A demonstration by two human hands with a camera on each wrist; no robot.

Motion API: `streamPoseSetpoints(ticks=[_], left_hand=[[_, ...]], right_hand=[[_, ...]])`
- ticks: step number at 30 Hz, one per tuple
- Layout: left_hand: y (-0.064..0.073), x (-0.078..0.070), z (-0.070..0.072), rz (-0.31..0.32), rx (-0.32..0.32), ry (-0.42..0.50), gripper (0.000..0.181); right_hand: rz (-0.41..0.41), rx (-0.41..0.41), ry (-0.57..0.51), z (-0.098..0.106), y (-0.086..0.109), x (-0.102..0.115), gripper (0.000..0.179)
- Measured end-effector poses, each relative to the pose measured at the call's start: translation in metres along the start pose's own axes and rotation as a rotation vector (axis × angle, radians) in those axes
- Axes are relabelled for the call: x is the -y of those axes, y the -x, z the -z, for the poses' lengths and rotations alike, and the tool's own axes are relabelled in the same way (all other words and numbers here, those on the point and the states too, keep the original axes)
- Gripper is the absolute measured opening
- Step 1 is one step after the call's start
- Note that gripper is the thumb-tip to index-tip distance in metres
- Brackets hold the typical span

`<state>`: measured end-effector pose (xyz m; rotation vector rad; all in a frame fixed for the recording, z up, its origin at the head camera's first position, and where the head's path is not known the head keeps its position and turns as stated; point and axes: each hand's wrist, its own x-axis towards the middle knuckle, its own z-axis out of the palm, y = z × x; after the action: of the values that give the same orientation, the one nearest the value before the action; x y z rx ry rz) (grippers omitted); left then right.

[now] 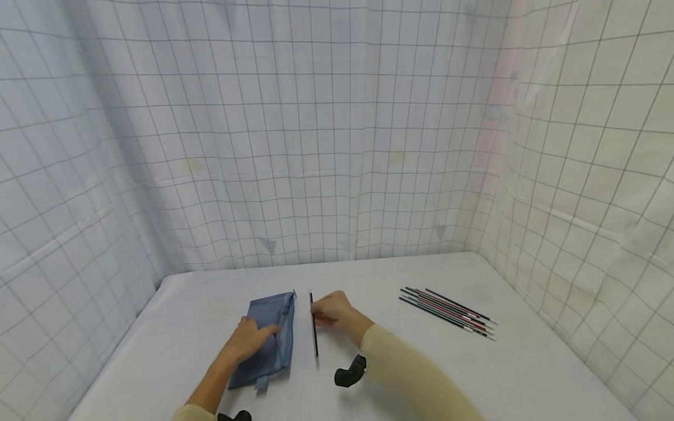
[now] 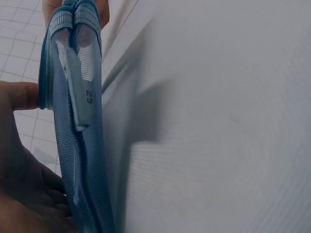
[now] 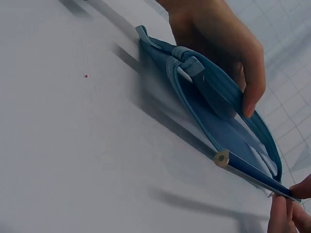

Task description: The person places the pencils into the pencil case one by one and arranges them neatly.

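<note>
Blue mesh pouch [image 1: 268,354] on white desk [image 1: 179,327], left of centre, zipped side facing right, mouth gaping in right wrist view. On upper face, left hand [image 1: 251,340], thumb and fingers spread apart, thumb at zipped edge. Just right of pouch, right hand [image 1: 333,310], clamped on dark pencil [image 1: 315,334] between thumb and fingers; pencil apart from pouch, roughly parallel to zipped side. Well apart to right, loose row of slanted dark and red pencils [image 1: 444,310]. Behind desk, white grid-patterned cloth [image 1: 316,137].
</note>
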<state>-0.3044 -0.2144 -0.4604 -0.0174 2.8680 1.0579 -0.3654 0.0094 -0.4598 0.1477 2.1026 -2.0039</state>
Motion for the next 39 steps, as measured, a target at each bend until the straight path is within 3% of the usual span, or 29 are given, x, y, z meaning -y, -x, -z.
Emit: streamPoseSetpoints(ticks=[6,12,22,39], left_hand=[[0.002,-0.002,0.0,0.012,0.001,0.01,0.101],[0.002,-0.003,0.001,0.003,0.002,0.027,0.099],[0.001,-0.002,0.0,-0.01,-0.008,-0.017,0.098],[0.002,-0.003,0.0,-0.011,-0.009,-0.01,0.1]], right_hand=[[0.001,-0.016,-0.027,-0.017,0.001,-0.001,0.012],[0.0,0.022,-0.04,-0.024,-0.001,-0.003,0.012],[-0.009,0.048,-0.034,-0.039,0.001,-0.003,0.013],[-0.028,-0.032,0.062,-0.06,0.006,0.007,0.016]])
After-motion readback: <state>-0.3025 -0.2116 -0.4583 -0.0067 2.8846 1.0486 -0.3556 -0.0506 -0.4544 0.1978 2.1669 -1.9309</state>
